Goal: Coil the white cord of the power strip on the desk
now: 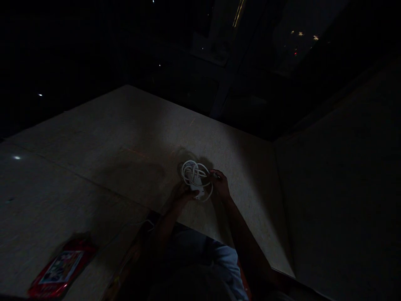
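The scene is very dark. A white coiled cable with a small white adapter block (196,177) lies over a pale wooden tabletop (125,138), held between both hands. My left hand (183,194) grips the white block from the left and below, fingers closed round it. My right hand (219,184) pinches a loop of the cable on its right side. The cable's loops stand up between the two hands.
A red packet with a printed label (61,267) lies at the table's near left. A second board surface (338,200) adjoins on the right. Beyond the table's far edge all is dark, with a few small lights.
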`<state>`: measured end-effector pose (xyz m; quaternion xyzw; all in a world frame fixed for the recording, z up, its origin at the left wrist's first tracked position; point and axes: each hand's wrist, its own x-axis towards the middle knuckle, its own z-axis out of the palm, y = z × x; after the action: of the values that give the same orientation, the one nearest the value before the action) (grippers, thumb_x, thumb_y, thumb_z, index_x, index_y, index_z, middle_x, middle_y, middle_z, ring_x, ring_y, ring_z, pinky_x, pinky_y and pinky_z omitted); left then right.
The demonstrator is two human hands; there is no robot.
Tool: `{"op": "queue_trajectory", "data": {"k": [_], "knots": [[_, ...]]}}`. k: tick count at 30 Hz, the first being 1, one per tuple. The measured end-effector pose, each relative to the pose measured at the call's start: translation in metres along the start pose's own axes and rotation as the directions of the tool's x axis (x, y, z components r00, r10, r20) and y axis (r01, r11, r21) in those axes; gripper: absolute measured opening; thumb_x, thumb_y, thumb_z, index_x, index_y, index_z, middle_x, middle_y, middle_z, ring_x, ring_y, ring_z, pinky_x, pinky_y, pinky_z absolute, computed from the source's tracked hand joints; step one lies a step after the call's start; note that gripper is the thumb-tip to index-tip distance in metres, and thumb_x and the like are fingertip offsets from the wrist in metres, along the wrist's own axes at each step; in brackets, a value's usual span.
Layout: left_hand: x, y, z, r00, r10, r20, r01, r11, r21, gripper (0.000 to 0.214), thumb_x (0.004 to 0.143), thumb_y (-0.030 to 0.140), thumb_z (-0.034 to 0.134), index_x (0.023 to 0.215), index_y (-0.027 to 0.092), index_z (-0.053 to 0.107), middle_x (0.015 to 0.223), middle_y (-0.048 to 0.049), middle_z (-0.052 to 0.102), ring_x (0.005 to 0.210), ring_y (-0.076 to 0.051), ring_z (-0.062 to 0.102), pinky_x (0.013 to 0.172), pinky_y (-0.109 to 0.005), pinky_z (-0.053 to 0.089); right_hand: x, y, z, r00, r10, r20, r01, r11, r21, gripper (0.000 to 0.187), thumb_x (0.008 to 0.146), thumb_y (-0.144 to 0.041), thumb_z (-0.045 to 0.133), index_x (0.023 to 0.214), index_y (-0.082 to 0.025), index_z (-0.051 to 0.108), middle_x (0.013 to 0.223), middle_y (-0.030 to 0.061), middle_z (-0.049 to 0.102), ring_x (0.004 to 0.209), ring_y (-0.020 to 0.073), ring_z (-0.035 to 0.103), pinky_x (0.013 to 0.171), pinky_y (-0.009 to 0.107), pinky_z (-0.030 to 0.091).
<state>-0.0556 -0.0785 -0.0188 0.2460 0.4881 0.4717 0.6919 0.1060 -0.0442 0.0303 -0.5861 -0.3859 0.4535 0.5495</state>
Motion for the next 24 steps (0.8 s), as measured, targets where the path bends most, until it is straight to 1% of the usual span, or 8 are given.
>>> {"op": "queue_trajectory", "data": {"k": [3, 5, 8, 12, 15, 17, 21, 24], "knots": [[0.003, -0.002, 0.003, 0.995, 0.053, -0.085, -0.058, 0.997, -0.060, 0.078, 0.038, 0.031, 0.093, 0.108, 0.013, 0.064, 0.103, -0.0134, 0.074, 0.092, -0.034, 0.071, 0.059, -0.035, 0.059, -0.003, 0.002, -0.010, 0.996, 0.052, 0.066, -0.050, 0.998, -0.032, 0.037, 0.057, -0.044, 0.082, 0.083, -0.019, 0.073, 0.089, 0.0044, 0.073, 0.082, 0.0209, 0.064, 0.072, 0.032, 0.051], [0.003, 0.000, 0.005, 0.991, 0.062, -0.120, -0.073, 0.993, -0.092, 0.077, 0.037, 0.030, 0.093, 0.106, 0.013, 0.065, 0.103, -0.0129, 0.074, 0.093, -0.033, 0.070, 0.060, -0.035, 0.059, -0.009, 0.001, -0.017, 0.987, 0.128, 0.093, -0.128, 0.992, -0.005, 0.040, 0.058, -0.046, 0.084, 0.086, -0.019, 0.073, 0.086, 0.0040, 0.073, 0.078, 0.0207, 0.065, 0.070, 0.032, 0.051], [0.001, 0.005, 0.008, 0.988, 0.076, -0.134, -0.093, 0.987, -0.129, 0.071, 0.041, 0.030, 0.092, 0.105, 0.015, 0.065, 0.106, -0.0117, 0.073, 0.095, -0.031, 0.070, 0.064, -0.034, 0.059, -0.021, 0.000, -0.024, 0.965, 0.226, 0.129, -0.236, 0.970, 0.063, 0.042, 0.060, -0.048, 0.085, 0.090, -0.020, 0.072, 0.082, 0.0025, 0.073, 0.071, 0.0191, 0.065, 0.064, 0.031, 0.051], [-0.001, 0.011, 0.010, 0.983, 0.094, -0.160, -0.118, 0.981, -0.152, 0.068, 0.042, 0.032, 0.091, 0.102, 0.015, 0.064, 0.105, -0.0105, 0.073, 0.094, -0.029, 0.070, 0.065, -0.034, 0.059, -0.035, 0.008, -0.031, 0.924, 0.276, 0.266, -0.317, 0.940, 0.124, 0.043, 0.069, -0.050, 0.081, 0.099, -0.021, 0.073, 0.090, 0.0049, 0.075, 0.075, 0.0192, 0.068, 0.066, 0.031, 0.053], [-0.004, 0.013, 0.006, 0.983, 0.109, -0.150, -0.129, 0.983, -0.129, 0.067, 0.045, 0.034, 0.090, 0.104, 0.015, 0.064, 0.104, -0.0105, 0.073, 0.094, -0.028, 0.070, 0.066, -0.034, 0.059, -0.040, 0.021, -0.033, 0.918, 0.225, 0.327, -0.287, 0.945, 0.156, 0.044, 0.071, -0.049, 0.080, 0.105, -0.021, 0.074, 0.104, 0.0077, 0.075, 0.092, 0.0232, 0.069, 0.079, 0.035, 0.055], [-0.007, 0.014, 0.001, 0.981, 0.118, -0.152, -0.136, 0.984, -0.112, 0.068, 0.046, 0.034, 0.090, 0.106, 0.016, 0.064, 0.106, -0.0109, 0.073, 0.095, -0.028, 0.070, 0.067, -0.034, 0.059, -0.042, 0.029, -0.033, 0.927, 0.184, 0.328, -0.251, 0.952, 0.174, 0.045, 0.072, -0.048, 0.080, 0.108, -0.023, 0.073, 0.113, 0.0084, 0.074, 0.102, 0.0258, 0.068, 0.087, 0.038, 0.054], [-0.014, 0.017, -0.013, 0.972, 0.152, -0.180, -0.168, 0.982, -0.080, 0.069, 0.046, 0.036, 0.090, 0.107, 0.017, 0.065, 0.108, -0.0115, 0.073, 0.099, -0.030, 0.069, 0.068, -0.034, 0.059, -0.047, 0.044, -0.031, 0.947, 0.202, 0.250, -0.250, 0.952, 0.176, 0.048, 0.070, -0.047, 0.082, 0.112, -0.025, 0.071, 0.115, 0.0088, 0.073, 0.098, 0.0273, 0.070, 0.084, 0.042, 0.057], [-0.020, 0.020, -0.023, 0.960, 0.209, -0.186, -0.223, 0.973, -0.060, 0.065, 0.049, 0.037, 0.089, 0.106, 0.018, 0.065, 0.111, -0.0116, 0.073, 0.102, -0.030, 0.069, 0.069, -0.035, 0.059, -0.052, 0.053, -0.031, 0.954, 0.173, 0.245, -0.217, 0.962, 0.164, 0.047, 0.069, -0.045, 0.083, 0.110, -0.025, 0.071, 0.118, 0.0090, 0.072, 0.103, 0.0279, 0.070, 0.090, 0.046, 0.055]]}}
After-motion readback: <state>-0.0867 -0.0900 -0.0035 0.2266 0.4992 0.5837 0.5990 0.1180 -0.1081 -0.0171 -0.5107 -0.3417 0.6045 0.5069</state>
